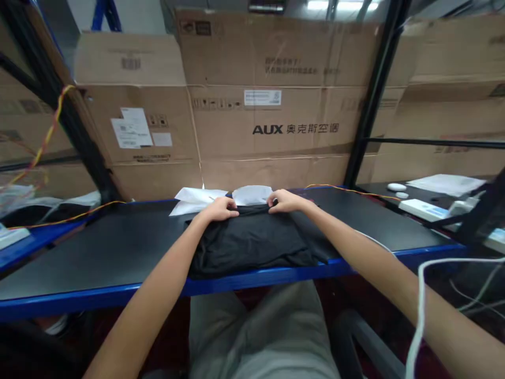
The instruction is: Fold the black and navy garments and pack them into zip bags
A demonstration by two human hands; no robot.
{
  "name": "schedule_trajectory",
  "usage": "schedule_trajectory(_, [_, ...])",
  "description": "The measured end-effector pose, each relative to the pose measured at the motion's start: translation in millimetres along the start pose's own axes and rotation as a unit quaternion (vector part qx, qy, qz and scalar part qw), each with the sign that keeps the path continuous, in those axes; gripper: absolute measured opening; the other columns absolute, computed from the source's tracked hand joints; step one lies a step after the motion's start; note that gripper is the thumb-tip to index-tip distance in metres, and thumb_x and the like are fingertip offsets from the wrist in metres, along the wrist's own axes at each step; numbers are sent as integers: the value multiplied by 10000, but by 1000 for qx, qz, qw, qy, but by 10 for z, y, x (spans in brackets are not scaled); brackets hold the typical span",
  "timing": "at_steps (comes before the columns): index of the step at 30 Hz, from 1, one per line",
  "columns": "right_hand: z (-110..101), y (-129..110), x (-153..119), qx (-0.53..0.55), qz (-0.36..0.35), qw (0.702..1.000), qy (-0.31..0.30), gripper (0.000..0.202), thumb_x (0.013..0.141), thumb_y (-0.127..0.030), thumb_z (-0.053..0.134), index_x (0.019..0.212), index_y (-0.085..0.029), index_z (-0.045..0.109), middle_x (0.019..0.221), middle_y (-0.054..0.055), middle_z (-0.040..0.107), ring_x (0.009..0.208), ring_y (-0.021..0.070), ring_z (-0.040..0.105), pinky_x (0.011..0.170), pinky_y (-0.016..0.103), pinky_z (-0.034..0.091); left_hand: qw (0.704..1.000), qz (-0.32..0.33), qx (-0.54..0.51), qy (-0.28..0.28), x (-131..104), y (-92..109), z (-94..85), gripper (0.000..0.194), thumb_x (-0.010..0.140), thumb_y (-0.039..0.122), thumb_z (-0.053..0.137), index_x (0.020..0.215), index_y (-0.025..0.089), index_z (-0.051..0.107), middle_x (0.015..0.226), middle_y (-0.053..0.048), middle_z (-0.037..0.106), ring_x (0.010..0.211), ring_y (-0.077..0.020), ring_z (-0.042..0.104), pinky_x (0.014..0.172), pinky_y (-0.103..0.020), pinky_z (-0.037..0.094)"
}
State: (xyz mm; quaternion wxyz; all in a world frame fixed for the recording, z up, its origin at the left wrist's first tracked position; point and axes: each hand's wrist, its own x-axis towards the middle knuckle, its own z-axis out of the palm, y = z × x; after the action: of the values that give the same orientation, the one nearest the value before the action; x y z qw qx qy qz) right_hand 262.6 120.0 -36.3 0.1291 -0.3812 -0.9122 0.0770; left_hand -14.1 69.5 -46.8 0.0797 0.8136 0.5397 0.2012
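Observation:
A piece of black cloth (pixel 252 242) lies spread on the dark tabletop, reaching to the front edge; I cannot make out what kind of item it is. My left hand (pixel 219 209) pinches its far edge at the left. At the right of that same edge, my right hand (pixel 284 202) grips the cloth between thumb and fingers. White sheets (pixel 197 199) lie just beyond the left hand, and another white sheet (pixel 252 195) sits between the two hands, behind the cloth.
Large cardboard boxes (pixel 276 142) stand behind the blue-edged table (pixel 98 252). Black posts (pixel 373 100) rise at both sides. A yellow-red wire (pixel 347 190) runs along the back. A white cable (pixel 421 305) hangs at the right, near my forearm. A white power strip (pixel 424 209) lies right.

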Motion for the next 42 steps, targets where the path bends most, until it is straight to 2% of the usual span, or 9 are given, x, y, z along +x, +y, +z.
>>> schedule_trajectory(6, [-141, -39, -35, 71, -11, 996, 44, 131, 635, -219, 721, 713, -165, 631, 719, -11, 647, 698, 150, 574, 665, 243, 409, 997, 31, -42, 55, 7, 20, -89, 218, 698, 382, 657, 788, 191, 710, 855, -39, 731, 857, -227, 662, 779, -311, 502])
schedule_trajectory(10, [-212, -38, -68, 150, -20, 987, 52, 314, 563, -201, 749, 860, -147, 664, 735, -13, 634, 713, 151, 575, 659, 237, 435, 994, 30, -67, 77, -5, 41, -132, 267, 705, 430, 634, 792, 194, 726, 843, -43, 746, 827, -222, 667, 778, -314, 501])
schedule_trajectory(14, [-250, -4, -89, 98, -10, 995, -1, 400, 543, -214, 762, 938, -162, 726, 826, 11, 683, 797, 182, 605, 693, 245, 443, 991, 17, -89, 99, -24, 60, -177, 291, 694, 448, 647, 803, 189, 726, 881, -56, 749, 882, -237, 662, 809, -326, 492])
schedule_trajectory(19, [-292, 90, -106, 66, 18, 997, -31, 230, 634, -319, 715, 790, -150, 710, 744, 9, 671, 730, 178, 588, 655, 261, 416, 987, 0, -141, 73, -25, 53, -166, 302, 659, 469, 687, 720, 181, 623, 709, -20, 679, 728, -203, 634, 685, -308, 491])
schedule_trajectory(26, [-324, 83, -134, 187, 7, 982, 21, 332, 594, -334, 754, 856, -146, 676, 808, 12, 692, 790, 184, 608, 724, 274, 455, 973, 7, -225, 40, -66, 70, -220, 340, 585, 366, 755, 811, 175, 589, 753, -5, 666, 731, -173, 630, 728, -312, 508])
schedule_trajectory(30, [-427, -22, -251, 306, -6, 950, -65, 382, 549, -379, 830, 831, -158, 695, 809, -5, 710, 787, 168, 632, 774, 278, 476, 960, 28, -279, -22, -192, 141, -373, 331, 611, 335, 789, 864, 166, 660, 857, -28, 703, 821, -171, 648, 816, -311, 505])
schedule_trajectory(35, [-490, -287, -346, 271, -20, 903, -334, 469, 505, -465, 880, 803, -129, 744, 753, 15, 728, 740, 154, 644, 748, 260, 480, 918, 31, -290, -270, -320, 321, -503, 355, 648, 356, 817, 947, 187, 727, 859, -46, 743, 798, -182, 672, 791, -298, 510])
schedule_trajectory(40, [-378, -715, -478, 192, -89, 896, -391, 416, 579, -464, 861, 764, -139, 681, 686, -24, 679, 658, 106, 603, 651, 204, 450, 946, 73, -170, -265, -589, 685, -474, 294, 661, 405, 804, 840, 199, 695, 733, 7, 662, 712, -152, 600, 670, -239, 465])
schedule_trajectory(42, [-324, -805, -597, 153, -104, 910, -372, 392, 602, -434, 855, 793, -143, 674, 673, -33, 651, 635, 102, 582, 606, 198, 434, 943, 92, -142, -286, -806, 816, -426, 322, 649, 425, 813, 827, 197, 671, 749, 15, 625, 721, -151, 575, 673, -238, 457])
